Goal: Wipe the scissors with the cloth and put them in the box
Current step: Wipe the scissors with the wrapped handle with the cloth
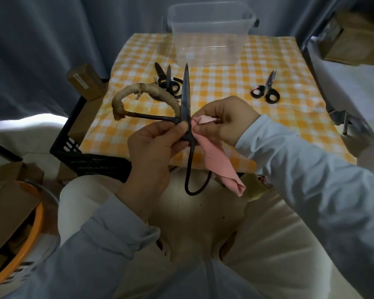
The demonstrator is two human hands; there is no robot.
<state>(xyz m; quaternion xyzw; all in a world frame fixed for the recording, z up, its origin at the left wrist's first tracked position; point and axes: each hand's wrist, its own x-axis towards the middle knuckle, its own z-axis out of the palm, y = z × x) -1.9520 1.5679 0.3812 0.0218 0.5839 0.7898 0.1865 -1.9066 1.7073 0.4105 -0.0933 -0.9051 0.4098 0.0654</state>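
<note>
Sleeves (99,251) of pale blue frame the lap. Just above them the left hand (153,145) grips the old iron scissors (185,93) at the pivot, thumb and fingers (183,126) pinching the metal. Right of the scissors, touching the base of the blade, the right hand (222,119) has its fingers curled round a bunched pink cloth (218,165), whose tail hangs beside the bare handle loop. The scissors' long axis runs away from the person, tip toward the clear plastic box (209,39) straight beyond it at the far edge of the bench (235,87). A wipe would likely run along that line, pivot to tip. Beyond-left of the scissors lies a black-handled pair (166,82); beyond-right, another pair (266,89). No writing is readable.
</note>
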